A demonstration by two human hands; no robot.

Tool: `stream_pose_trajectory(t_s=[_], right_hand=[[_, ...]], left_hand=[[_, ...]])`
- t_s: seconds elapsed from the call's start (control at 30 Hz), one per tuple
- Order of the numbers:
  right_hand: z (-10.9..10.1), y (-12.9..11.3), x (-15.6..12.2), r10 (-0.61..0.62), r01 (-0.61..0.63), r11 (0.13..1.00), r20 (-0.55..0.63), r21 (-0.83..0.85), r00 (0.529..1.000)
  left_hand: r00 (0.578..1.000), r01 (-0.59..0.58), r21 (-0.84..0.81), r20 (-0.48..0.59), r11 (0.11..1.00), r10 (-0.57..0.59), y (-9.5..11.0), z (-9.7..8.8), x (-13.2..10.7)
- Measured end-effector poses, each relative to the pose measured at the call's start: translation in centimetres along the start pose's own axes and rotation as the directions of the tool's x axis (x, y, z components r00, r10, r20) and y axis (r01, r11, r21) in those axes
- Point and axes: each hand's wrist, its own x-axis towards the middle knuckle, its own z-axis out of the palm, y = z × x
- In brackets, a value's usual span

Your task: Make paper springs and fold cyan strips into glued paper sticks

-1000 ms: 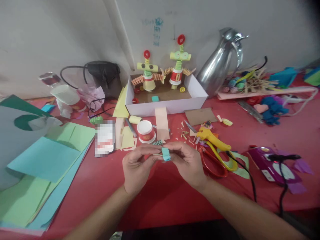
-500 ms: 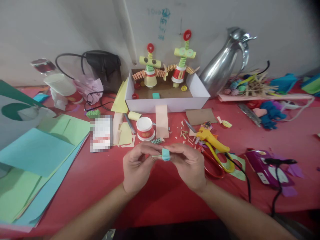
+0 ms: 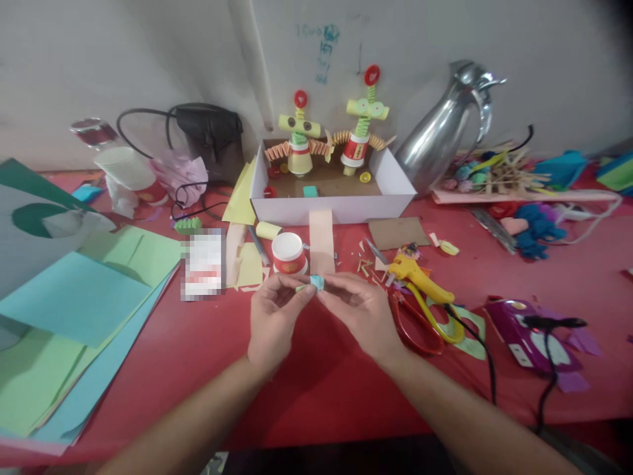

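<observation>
Between the fingertips of both hands is a small folded piece of light blue paper (image 3: 317,282), with a bit of pale green showing at its left side. My left hand (image 3: 273,316) pinches it from the left, thumb in front. From the other side my right hand (image 3: 360,315) grips it with thumb and fingers. Just beyond my left fingers stands a white and red paper cup (image 3: 287,248). A peach paper strip (image 3: 322,241) runs from the white box (image 3: 331,210) down to behind the folded paper.
Two paper-cup figures (image 3: 300,158) stand in the box. To the right lie a yellow glue gun (image 3: 420,276), red-handled scissors (image 3: 415,333) and a purple power box (image 3: 531,333). Coloured paper sheets (image 3: 79,297) cover the left side. A steel jug (image 3: 440,125) stands behind.
Both hands have moved slightly away from me and a little left with the folded paper. The paper has turned, and the small striped spring by the cup is now hidden behind my hands.
</observation>
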Motion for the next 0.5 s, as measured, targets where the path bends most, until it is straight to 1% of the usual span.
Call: stream_pose_trajectory(t_s=[0.1, 0.2, 0.3, 0.4, 0.47, 0.5], right_hand=[[-0.2, 0.2, 0.1, 0.128, -0.129, 0.989, 0.024, 0.076, 0.992], [-0.2, 0.6, 0.2, 0.200, -0.202, 0.970, 0.025, 0.135, 0.979], [-0.2, 0.8, 0.6, 0.243, -0.236, 0.950, -0.008, 0.205, 0.970], [-0.2, 0.8, 1.0, 0.300, -0.277, 0.917, -0.040, 0.288, 0.953], [-0.3, 0.6, 1.3, 0.342, -0.310, 0.894, -0.044, 0.322, 0.939], [-0.4, 0.6, 1.4, 0.360, -0.325, 0.885, -0.044, 0.333, 0.932]], left_hand=[[0.999, 0.038, -0.009, 0.011, 0.999, -0.038, 0.0, 0.1, 0.1], [0.997, 0.073, -0.010, 0.027, 0.997, -0.073, 0.1, 0.2, 0.2], [0.985, 0.137, -0.048, 0.115, 0.989, -0.130, 0.3, 0.3, 0.3], [0.951, 0.239, -0.122, 0.232, 0.963, -0.207, 0.3, 0.2, 0.5], [0.931, 0.299, -0.158, 0.265, 0.941, -0.251, 0.1, 0.1, 0.7], [0.928, 0.318, -0.180, 0.260, 0.931, -0.267, 0.0, 0.1, 0.8]])
